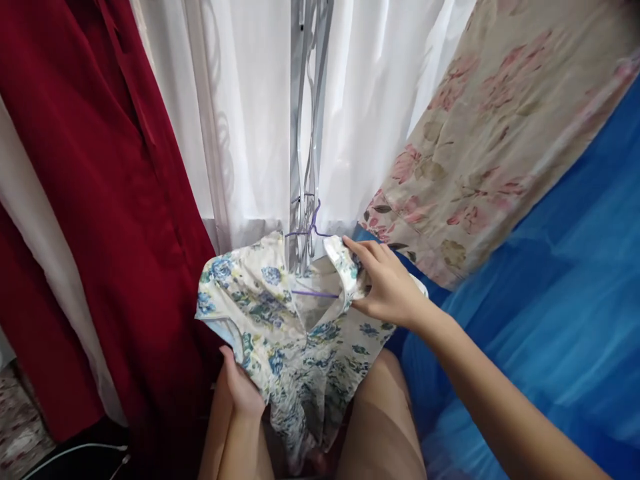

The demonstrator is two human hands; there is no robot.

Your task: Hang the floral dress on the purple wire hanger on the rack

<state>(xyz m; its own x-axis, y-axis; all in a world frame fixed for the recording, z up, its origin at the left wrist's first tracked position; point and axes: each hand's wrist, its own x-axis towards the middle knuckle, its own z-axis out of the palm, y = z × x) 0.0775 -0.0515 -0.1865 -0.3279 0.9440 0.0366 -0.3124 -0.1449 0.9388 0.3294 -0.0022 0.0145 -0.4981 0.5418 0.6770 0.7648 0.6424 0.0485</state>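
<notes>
A white V-neck blouse (273, 303) with blue flowers and a gathered lower part hangs in front of me on a purple hanger (316, 294). The hanger's hook and upper edge show above the neckline, and its lower bar crosses inside the neck opening. My right hand (390, 283) is closed on the blouse at the right shoulder, beside the collar. Low on the left, my left hand (243, 387) holds the blouse's side below the sleeve opening. Its thumb points up outside the cloth, while its other fingers are hidden behind the fabric.
Several pale ribbon-like strips (306, 133) hang behind the hanger, before white curtains (260, 113). Red cloth (135, 267) hangs on the left. Floral cloth (470, 153) and blue sheer fabric (540, 320) hang on the right. A white cable (75, 450) lies at lower left.
</notes>
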